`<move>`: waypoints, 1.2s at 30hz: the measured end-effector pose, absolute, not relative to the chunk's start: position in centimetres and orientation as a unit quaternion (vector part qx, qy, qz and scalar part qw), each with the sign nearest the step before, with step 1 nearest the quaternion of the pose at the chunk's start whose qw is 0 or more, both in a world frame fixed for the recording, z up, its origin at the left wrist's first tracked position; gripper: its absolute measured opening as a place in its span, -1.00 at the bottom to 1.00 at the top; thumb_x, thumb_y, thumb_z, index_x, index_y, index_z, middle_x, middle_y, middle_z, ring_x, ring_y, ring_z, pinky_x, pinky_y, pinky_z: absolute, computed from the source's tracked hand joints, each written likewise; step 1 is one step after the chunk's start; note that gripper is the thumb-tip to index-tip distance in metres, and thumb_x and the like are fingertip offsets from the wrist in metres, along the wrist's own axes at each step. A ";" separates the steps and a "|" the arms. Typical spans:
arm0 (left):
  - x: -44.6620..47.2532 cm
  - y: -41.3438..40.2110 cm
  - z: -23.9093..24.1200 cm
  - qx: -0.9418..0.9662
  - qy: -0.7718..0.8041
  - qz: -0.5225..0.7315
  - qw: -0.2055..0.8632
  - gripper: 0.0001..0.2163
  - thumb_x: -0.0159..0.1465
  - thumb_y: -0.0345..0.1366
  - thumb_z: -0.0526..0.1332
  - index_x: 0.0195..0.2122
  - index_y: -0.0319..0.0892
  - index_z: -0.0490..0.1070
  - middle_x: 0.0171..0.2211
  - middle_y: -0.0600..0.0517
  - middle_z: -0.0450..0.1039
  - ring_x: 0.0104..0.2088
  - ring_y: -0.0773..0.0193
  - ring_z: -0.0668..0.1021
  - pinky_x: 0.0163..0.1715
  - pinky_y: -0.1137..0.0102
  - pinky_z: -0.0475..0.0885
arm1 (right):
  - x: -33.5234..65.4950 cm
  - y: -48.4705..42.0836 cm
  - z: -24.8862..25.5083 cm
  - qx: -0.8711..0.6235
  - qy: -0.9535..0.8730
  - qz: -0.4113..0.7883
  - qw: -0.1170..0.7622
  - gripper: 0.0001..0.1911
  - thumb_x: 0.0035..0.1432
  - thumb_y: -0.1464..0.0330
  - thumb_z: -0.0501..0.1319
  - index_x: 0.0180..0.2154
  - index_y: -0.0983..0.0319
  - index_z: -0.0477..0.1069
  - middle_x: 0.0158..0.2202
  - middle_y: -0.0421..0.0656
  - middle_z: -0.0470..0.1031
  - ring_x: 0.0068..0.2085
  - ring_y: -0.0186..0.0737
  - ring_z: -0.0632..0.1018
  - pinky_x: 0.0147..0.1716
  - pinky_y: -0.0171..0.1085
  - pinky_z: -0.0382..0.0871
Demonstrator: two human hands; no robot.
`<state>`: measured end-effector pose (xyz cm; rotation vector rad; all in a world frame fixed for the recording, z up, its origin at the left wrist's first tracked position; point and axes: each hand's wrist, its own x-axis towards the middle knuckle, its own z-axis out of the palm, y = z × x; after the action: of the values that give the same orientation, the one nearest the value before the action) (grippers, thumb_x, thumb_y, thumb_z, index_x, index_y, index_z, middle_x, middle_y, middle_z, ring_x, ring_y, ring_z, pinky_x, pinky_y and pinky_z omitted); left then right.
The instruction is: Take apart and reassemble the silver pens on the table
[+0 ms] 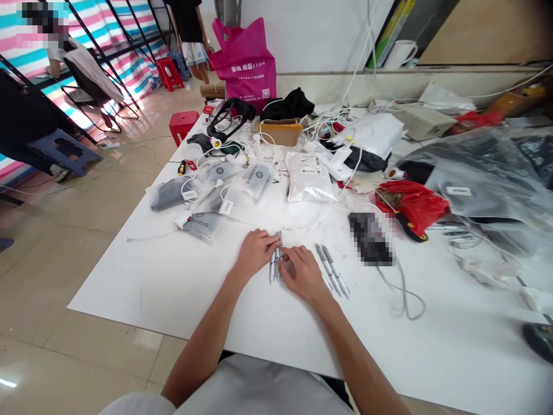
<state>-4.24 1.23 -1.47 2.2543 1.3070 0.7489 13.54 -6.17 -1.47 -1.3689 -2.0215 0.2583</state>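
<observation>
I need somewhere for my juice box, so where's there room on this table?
The white table is bare left of the left hand, below the grey pouches. Another patch lies between the loose pens and the grey cable. The far end, with tangled white cables, is crowded.

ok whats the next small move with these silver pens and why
Probably slide the two loose pens beside the right hand over to the bunch between it and the left hand, since they sit apart from it yet within easy reach on the white table.
</observation>
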 end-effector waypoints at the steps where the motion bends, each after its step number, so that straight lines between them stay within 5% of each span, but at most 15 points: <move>1: -4.2 1.2 -1.5 0.810 0.473 0.274 0.211 -0.67 0.48 -0.06 0.10 0.05 0.01 0.61 -0.36 -0.03 0.47 -0.27 0.17 0.46 -0.12 0.24 0.30 | 13.6 -6.2 -1.3 -0.525 -0.770 0.098 0.349 -0.74 0.38 0.35 0.17 0.07 0.19 0.40 -0.26 -0.10 0.49 -0.21 -0.07 0.47 -0.16 -0.08 0.36; 7: -4.2 1.3 -1.2 0.787 0.488 0.312 0.212 -0.66 0.48 -0.06 0.09 0.07 -0.03 0.59 -0.37 -0.02 0.50 -0.27 0.15 0.47 -0.11 0.24 0.33 | 15.9 -6.6 0.0 -0.577 -0.742 0.033 0.340 -0.81 0.39 0.27 0.20 -0.02 0.17 0.35 -0.11 -0.02 0.48 -0.11 0.00 0.47 -0.08 -0.02 0.36; 16: -4.1 1.1 -0.9 0.745 0.537 0.324 0.228 -0.70 0.44 -0.08 0.16 0.03 -0.03 0.59 -0.37 0.00 0.53 -0.33 0.17 0.47 -0.13 0.24 0.36 | 19.2 -9.6 -1.1 -0.639 -0.729 -0.057 0.237 -0.86 0.40 0.24 0.15 -0.20 0.17 0.35 -0.25 -0.02 0.45 -0.21 0.03 0.41 -0.25 -0.06 0.28; 21: -3.9 0.9 -0.7 0.732 0.537 0.340 0.246 -0.69 0.43 -0.04 0.18 0.03 -0.06 0.57 -0.38 0.03 0.53 -0.30 0.19 0.50 -0.14 0.28 0.37 | 18.0 -8.9 0.0 -0.645 -0.691 0.005 0.324 -0.84 0.47 0.24 0.06 -0.13 0.18 0.31 -0.22 -0.03 0.50 -0.21 -0.03 0.49 -0.24 -0.10 0.32; 27: -3.8 0.8 -1.1 0.760 0.543 0.283 0.218 -0.68 0.40 -0.05 0.22 0.09 -0.04 0.51 -0.44 0.09 0.51 -0.29 0.19 0.51 -0.14 0.29 0.37 | 16.2 -5.6 1.5 -0.652 -0.556 0.183 0.483 -0.74 0.50 0.12 -0.04 -0.03 0.15 0.24 -0.37 -0.23 0.47 -0.46 -0.27 0.43 -0.42 -0.26 0.29; 36: -3.6 1.0 -1.4 0.751 0.549 0.294 0.218 -0.73 0.42 -0.13 0.20 0.07 -0.03 0.53 -0.39 0.06 0.54 -0.31 0.21 0.52 -0.17 0.32 0.39 | 14.9 -4.2 -1.5 -0.646 -0.541 0.253 0.475 -0.67 0.38 0.04 0.15 -0.08 0.16 0.25 -0.40 -0.27 0.45 -0.53 -0.34 0.31 -0.49 -0.30 0.18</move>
<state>-3.58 0.98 -1.42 2.0795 1.5207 0.8137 14.90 -4.20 -1.52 -1.5809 -1.3238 0.6183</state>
